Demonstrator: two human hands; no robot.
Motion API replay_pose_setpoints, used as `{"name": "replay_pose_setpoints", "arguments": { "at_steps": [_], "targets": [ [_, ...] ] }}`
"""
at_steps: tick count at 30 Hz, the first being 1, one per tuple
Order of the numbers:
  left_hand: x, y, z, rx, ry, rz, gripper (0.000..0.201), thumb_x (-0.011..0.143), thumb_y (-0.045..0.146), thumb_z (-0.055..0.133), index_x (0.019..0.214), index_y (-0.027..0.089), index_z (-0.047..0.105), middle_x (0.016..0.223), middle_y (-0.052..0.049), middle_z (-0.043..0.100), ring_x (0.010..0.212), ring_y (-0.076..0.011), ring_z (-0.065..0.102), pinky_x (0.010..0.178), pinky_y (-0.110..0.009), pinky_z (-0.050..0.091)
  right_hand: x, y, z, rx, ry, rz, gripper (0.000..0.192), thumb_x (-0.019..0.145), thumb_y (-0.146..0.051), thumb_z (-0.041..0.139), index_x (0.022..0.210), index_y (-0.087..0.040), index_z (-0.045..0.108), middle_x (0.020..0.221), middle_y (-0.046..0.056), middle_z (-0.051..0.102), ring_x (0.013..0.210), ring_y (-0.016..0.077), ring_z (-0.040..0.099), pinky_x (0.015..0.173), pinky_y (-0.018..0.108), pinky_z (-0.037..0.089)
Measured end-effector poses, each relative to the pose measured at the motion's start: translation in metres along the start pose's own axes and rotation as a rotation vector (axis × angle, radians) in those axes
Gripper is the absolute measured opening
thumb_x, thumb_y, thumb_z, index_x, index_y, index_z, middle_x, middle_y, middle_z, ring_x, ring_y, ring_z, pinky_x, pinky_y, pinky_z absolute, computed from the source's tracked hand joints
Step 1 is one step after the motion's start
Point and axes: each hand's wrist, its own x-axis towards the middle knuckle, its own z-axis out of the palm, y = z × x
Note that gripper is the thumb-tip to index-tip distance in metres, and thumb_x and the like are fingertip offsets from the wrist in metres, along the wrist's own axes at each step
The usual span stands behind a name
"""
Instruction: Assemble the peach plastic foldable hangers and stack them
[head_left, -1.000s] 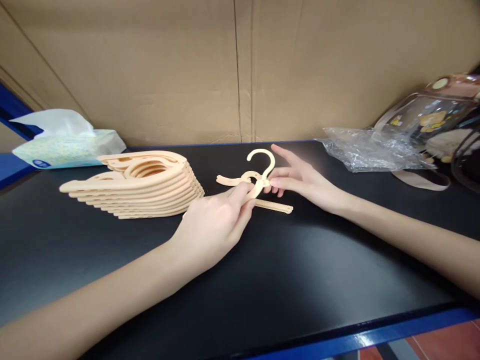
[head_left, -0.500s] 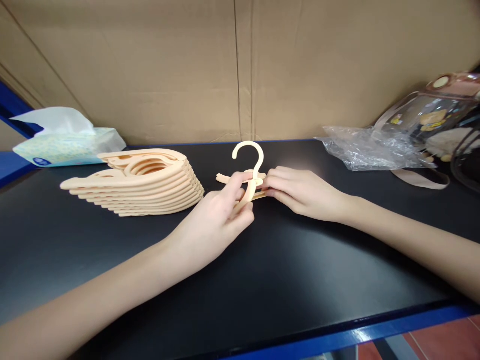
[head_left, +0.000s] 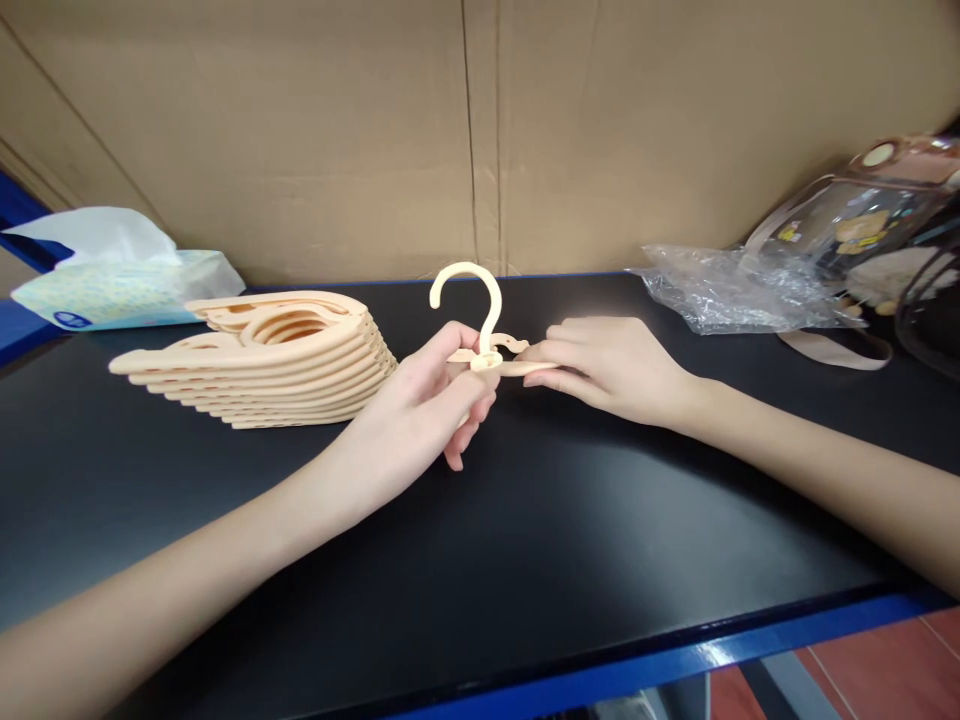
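A blue edge is running along the bottom of the frame, fronting the black table that is filling the lower half. Both forearms are reaching in across this bare stretch, from the lower left and the right edge.

At the centre of the frame, the left hand is curling around the middle of a peach folding hanger, thumb and forefinger pinching it at the joint under the hook, the other fingers bent loosely beneath. The right hand is meeting it from the right, fingers nearly straight and close together, tips pinching the hanger's flat arm. The hanger's hook is standing upright above the two hands.

Just left of the left hand, a stack of folded hangers is lying on the table. Farther back, a tissue pack is sitting at the upper left, crumpled clear plastic and a see-through bag at the upper right. A cardboard wall is closing off the top of the frame.
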Motion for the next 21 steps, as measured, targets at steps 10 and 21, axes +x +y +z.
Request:
{"name": "replay_pose_setpoints", "arguments": {
  "at_steps": [10, 21],
  "targets": [
    [0.004, 0.003, -0.001, -0.063, 0.100, -0.065, 0.016, 0.088, 0.034, 0.058, 0.086, 0.019, 0.055, 0.069, 0.005, 0.058, 0.046, -0.0056, 0.051, 0.040, -0.015, 0.047, -0.002, -0.002, 0.002, 0.106, -0.084, 0.025, 0.032, 0.098, -0.041, 0.039, 0.080, -0.019, 0.055, 0.066, -0.004, 0.053, 0.052, 0.0095, 0.041, 0.051, 0.023, 0.025],
    [0.000, -0.001, -0.003, -0.131, -0.097, -0.124, 0.018, 0.088, 0.035, 0.061, 0.089, 0.019, 0.069, 0.055, 0.002, 0.063, 0.052, -0.0099, 0.061, 0.048, -0.015, 0.053, -0.004, -0.013, -0.003, -0.173, -0.073, -0.128, 0.047, 0.099, -0.045, 0.030, 0.081, -0.016, 0.063, 0.059, 0.000, 0.061, 0.047, 0.0129, 0.050, 0.045, 0.026, 0.012]
  ]
}}
